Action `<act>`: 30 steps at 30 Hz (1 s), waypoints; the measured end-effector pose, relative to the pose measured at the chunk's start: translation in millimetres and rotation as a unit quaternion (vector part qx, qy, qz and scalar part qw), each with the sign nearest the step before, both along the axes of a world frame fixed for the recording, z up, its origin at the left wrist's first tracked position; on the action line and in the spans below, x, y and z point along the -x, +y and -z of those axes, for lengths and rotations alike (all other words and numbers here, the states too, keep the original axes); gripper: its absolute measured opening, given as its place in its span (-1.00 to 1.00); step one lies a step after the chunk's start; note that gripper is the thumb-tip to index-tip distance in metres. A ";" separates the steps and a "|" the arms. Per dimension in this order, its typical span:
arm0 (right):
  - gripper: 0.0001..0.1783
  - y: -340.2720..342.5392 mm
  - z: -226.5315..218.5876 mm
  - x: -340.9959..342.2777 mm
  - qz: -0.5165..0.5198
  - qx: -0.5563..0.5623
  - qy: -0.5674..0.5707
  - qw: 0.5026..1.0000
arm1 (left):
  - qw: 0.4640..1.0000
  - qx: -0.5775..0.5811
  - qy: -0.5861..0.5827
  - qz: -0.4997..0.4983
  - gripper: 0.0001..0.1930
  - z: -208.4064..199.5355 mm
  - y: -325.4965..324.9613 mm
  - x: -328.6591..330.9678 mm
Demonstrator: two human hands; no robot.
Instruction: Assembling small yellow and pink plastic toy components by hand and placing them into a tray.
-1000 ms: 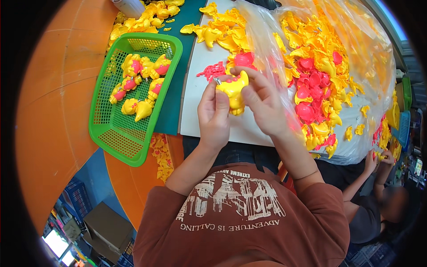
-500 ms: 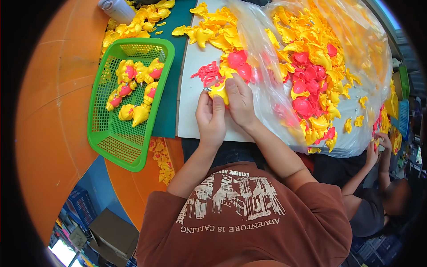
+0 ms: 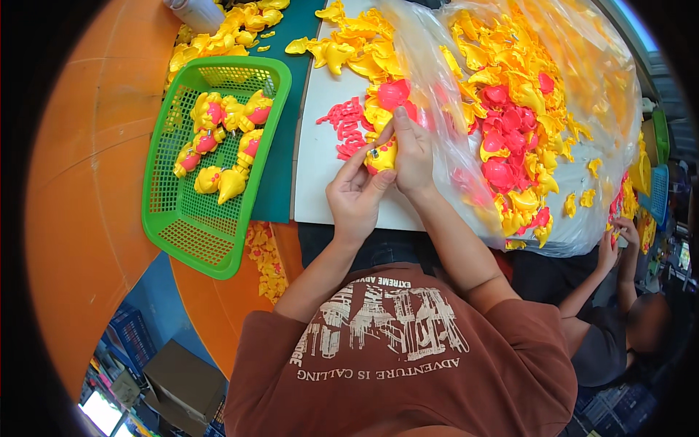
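Observation:
Both my hands hold a small yellow plastic toy figure (image 3: 381, 157) with red parts above the white tabletop. My left hand (image 3: 356, 195) grips its lower left side between fingers and thumb. My right hand (image 3: 413, 156) closes on its right side, with the thumb pointing up. Just beyond the figure lie loose yellow and pink shell pieces (image 3: 394, 94). Small red parts (image 3: 344, 122) form a pile left of them. At the left, a green plastic basket (image 3: 157, 200) holds several yellow-and-pink toy figures (image 3: 207, 140).
A clear plastic bag (image 3: 437, 116) spreads over the table's right side, with heaps of yellow shells (image 3: 510, 44) and pink shells (image 3: 501, 172). More yellow pieces (image 3: 211, 48) lie at the far left beside a bottle (image 3: 196, 13). Another person's hands (image 3: 617, 244) work at the right.
The toy figure has turned in my hands, so its red-marked side now shows. My left hand has moved slightly right and rotated, and my right hand has shifted right.

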State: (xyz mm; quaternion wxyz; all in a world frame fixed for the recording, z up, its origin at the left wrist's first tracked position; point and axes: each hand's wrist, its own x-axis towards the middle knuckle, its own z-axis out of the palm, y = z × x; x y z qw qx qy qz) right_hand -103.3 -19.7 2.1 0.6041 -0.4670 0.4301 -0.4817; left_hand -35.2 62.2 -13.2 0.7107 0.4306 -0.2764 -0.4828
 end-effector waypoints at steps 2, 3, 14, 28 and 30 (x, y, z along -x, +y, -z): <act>-0.43 -1.9 -9.4 -2.9 -0.023 -0.050 -0.059 0.997 | 1.000 0.012 -0.014 -0.007 -0.51 -1.3 -2.7 -2.6; -0.42 -2.7 -15.2 -3.9 -0.018 -0.090 -0.068 0.993 | 0.996 0.041 -0.075 -0.032 -0.49 -3.0 -5.5 -3.4; -0.42 -15.7 -11.4 1.4 -0.028 -0.068 -0.026 0.997 | 0.949 0.040 -0.302 -0.079 -0.43 -10.3 -7.6 -8.9; -0.53 22.2 -8.5 -17.5 -0.008 0.127 0.002 0.992 | 0.994 0.053 -0.022 -0.093 -0.65 -26.6 -17.5 -2.4; -0.54 20.5 7.8 -15.0 0.024 0.114 -0.034 0.993 | 0.992 0.057 0.103 -0.051 -0.67 -26.9 -16.1 1.4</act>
